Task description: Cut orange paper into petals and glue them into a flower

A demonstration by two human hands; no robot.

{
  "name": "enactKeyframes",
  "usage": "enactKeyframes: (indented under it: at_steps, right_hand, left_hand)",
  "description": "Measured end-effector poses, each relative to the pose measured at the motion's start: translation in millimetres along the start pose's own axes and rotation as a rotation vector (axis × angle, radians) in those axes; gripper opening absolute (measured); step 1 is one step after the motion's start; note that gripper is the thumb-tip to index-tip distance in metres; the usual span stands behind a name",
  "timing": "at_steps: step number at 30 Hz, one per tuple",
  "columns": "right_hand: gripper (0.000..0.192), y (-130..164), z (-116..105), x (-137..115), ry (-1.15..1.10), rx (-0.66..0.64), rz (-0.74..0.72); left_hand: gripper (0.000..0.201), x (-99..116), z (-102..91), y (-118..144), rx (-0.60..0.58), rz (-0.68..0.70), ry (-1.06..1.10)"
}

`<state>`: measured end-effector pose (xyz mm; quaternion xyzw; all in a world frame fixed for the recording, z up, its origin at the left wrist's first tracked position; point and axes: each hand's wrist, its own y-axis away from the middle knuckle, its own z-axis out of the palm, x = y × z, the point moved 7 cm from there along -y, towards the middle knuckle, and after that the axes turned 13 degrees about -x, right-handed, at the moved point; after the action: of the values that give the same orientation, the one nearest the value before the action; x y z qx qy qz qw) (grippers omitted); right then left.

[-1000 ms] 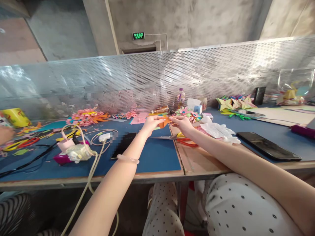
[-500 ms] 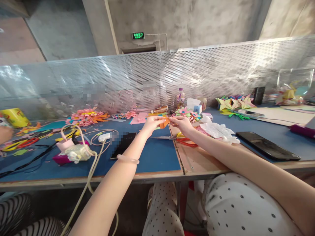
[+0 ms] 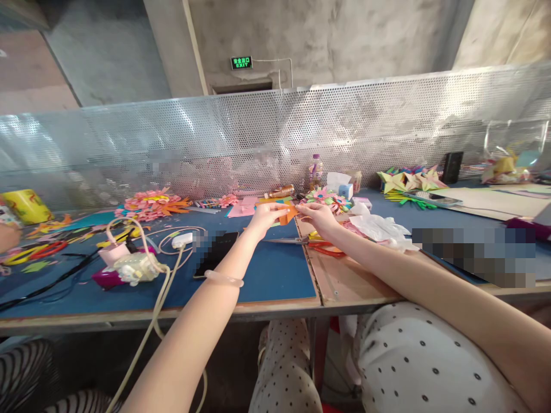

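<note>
Between my two hands, over the middle of the table, is a small folded piece of orange paper (image 3: 287,216). My left hand (image 3: 267,219) pinches its left side, with the wrist in a pale bangle. At the upper right corner, the fingertips of my right hand (image 3: 319,217) are closed on the same paper. Scissors (image 3: 325,246) with orange handles lie just below my right hand, blades pointing left. Behind the hands are pink paper sheets (image 3: 243,207) and a bunch of colourful paper flowers (image 3: 329,199).
A power strip with plugs and cables (image 3: 129,264) stands at left, near a dark phone (image 3: 217,252). Crumpled white tissue (image 3: 381,226) lies right of my right hand. A bottle (image 3: 315,171) stands by the perforated metal screen (image 3: 193,143). Another person's hand (image 3: 9,235) shows at far left.
</note>
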<state>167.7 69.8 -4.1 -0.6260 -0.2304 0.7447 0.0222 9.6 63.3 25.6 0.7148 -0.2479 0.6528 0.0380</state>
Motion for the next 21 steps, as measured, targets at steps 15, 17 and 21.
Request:
enactKeyframes:
  at_steps: [15,17,21]
  right_hand:
    - [0.030,-0.6,-6.4,2.5,-0.004,0.037,0.001]
    - [0.030,-0.8,-5.1,2.8,-0.037,0.022,0.004]
    - [0.033,-1.2,-2.0,1.0,-0.076,-0.011,-0.012]
  left_hand:
    - [0.021,-5.5,-1.1,-1.0,0.012,-0.051,0.005]
    - [0.021,-4.8,-0.3,-0.8,0.008,-0.048,0.003]
    - [0.022,-4.9,-0.9,-0.8,0.014,-0.051,0.001]
